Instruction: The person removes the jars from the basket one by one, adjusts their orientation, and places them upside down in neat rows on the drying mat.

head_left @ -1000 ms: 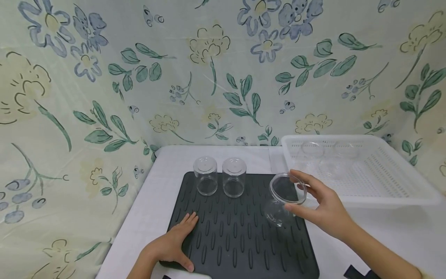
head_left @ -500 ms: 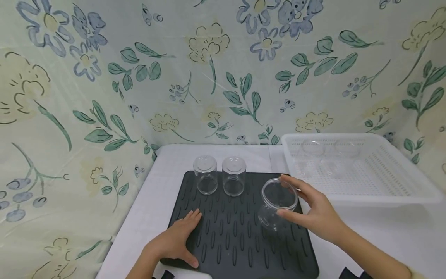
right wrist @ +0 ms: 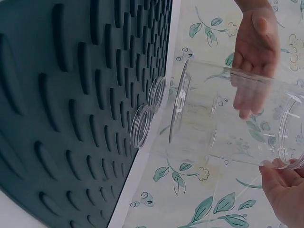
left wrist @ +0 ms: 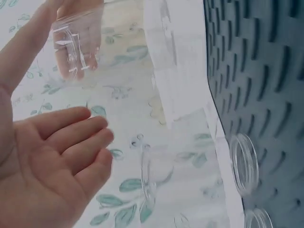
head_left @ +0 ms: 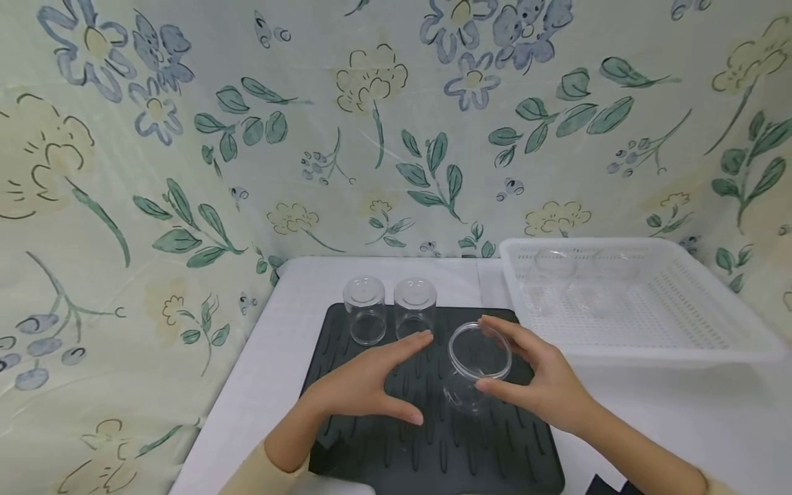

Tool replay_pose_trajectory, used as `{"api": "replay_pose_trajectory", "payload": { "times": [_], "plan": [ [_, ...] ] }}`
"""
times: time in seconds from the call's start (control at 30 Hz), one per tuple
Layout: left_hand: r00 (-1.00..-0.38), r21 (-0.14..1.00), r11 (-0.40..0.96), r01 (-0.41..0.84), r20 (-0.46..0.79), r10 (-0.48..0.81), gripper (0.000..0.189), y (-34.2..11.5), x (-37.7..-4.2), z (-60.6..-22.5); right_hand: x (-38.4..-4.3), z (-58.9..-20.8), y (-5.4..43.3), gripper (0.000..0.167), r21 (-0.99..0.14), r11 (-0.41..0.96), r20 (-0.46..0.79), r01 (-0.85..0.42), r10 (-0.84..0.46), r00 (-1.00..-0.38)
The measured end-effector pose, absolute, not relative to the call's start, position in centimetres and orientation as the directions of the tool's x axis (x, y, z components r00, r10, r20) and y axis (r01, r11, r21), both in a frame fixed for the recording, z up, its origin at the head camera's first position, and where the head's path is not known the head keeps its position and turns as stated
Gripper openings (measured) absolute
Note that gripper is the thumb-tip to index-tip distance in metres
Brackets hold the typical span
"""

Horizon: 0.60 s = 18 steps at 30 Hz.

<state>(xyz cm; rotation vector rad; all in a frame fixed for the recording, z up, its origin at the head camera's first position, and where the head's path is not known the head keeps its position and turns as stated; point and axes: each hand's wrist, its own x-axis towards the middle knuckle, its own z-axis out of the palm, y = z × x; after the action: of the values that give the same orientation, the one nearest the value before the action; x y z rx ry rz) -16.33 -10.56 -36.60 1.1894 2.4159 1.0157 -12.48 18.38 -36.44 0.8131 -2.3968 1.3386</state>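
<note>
My right hand (head_left: 544, 381) grips a clear glass cup (head_left: 465, 392) near its upward-facing rim, thumb on the near side and fingers on the far side. The cup is tilted over a dark grey ridged mat (head_left: 427, 457). In the right wrist view the cup (right wrist: 237, 118) hangs apart from the mat, its closed end towards it. My left hand (head_left: 359, 385) is raised over the mat, left of the cup, with fingers and thumb spread and nothing held. The left wrist view shows its palm (left wrist: 57, 161) facing the cup.
Two clear glasses, one at the left (head_left: 365, 313) and one beside it (head_left: 415, 299), stand upside down at the mat's back. A white perforated basket (head_left: 674, 356) at the right holds several clear glasses (head_left: 555, 268). A floral cloth (head_left: 371, 172) hangs behind the white-covered table (head_left: 643, 405).
My right hand has brought the cup leftward and nearer over the mat. My left hand has lifted from the mat's left edge and moved right, towards the cup.
</note>
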Motion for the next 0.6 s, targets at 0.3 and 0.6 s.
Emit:
{"api": "replay_pose_trajectory", "payload": {
  "times": [0.3, 0.6],
  "plan": [
    [-0.634, 0.765, 0.242, 0.597, 0.264, 0.727, 0.095, -7.1, -17.1, -36.7, -12.3, -37.0, 17.4, 0.080, -0.685, 0.395, 0.486, -0.612, -0.377, -0.788],
    [-0.658, 0.811, 0.175, 0.558, 0.304, 0.689, 0.084, -6.1, -16.9, -37.0, -12.2, -37.1, 17.3, 0.081, -0.691, 0.361, 0.499, -0.627, -0.389, -0.774]
  ]
}}
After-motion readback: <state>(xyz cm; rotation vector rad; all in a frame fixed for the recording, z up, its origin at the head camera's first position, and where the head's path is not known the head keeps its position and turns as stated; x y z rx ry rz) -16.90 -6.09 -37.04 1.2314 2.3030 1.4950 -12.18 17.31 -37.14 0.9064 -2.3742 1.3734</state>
